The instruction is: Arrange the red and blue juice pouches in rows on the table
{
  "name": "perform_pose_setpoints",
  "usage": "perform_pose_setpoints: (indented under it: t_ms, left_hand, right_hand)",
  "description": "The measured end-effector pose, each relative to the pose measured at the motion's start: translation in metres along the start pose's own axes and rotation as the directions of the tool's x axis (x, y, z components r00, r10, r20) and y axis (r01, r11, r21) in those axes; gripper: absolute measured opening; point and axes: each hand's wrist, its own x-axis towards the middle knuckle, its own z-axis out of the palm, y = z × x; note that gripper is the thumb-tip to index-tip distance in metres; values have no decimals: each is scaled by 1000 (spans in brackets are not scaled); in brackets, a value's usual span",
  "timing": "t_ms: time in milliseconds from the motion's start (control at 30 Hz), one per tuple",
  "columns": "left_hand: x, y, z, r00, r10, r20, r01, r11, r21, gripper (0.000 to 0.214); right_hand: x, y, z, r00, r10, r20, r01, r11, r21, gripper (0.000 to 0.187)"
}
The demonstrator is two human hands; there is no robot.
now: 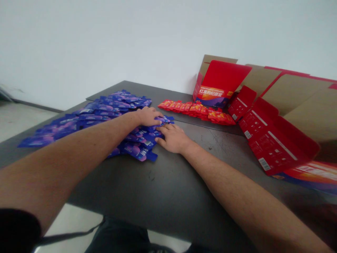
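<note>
Many flat blue-purple sachets (138,149) lie in overlapping rows on the dark grey table. My left hand (149,116) reaches over the right part of the pile, palm down, its fingers pointing right and resting on the sachets. Just below and to the right, my right hand (172,138) touches the pile's right edge, with thumb and fingers apart on the sachets. A few sachets show between the two hands, near the fingertips. No sachet is visibly lifted off the pile. Some fingertips are hidden among the packs.
A row of red-orange sachets (195,109) lies behind my hands. An open red box (214,92) stands against the wall at the back right. Several more open red boxes (273,149) line the table's right side. The grey table's (147,193) near edge runs in front of my legs.
</note>
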Motion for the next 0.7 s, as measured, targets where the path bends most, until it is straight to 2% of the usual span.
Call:
perform_pose_setpoints:
  t_ms: [100, 233, 400, 533, 700]
  left_hand:
    - [-14, 14, 2, 1000, 11, -8, -11, 1000, -13, 64]
    - [-36, 41, 4, 996, 77, -46, -76, 997, 6, 61]
    - [-60, 89, 6, 987, 135, -84, -134, 991, 17, 59]
    - [-71, 129, 6, 981, 164, -101, -163, 987, 13, 59]
    - [-84, 170, -1, 956, 275, -99, -287, 948, -139, 59]
  right_hand:
    - [-11, 3, -1, 1000, -25, -1, 25, 1000, 5, 64]
    - [-42, 6, -4, 998, -63, -8, 63, 998, 20, 64]
    - [-91, 9, -10, 998, -64, 28, 63, 998, 31, 71]
    - [-128, 13, -17, 997, -67, 31, 66, 997, 48, 69]
    - [-166, 27, -25, 998, -60, 26, 59, 997, 39, 68]
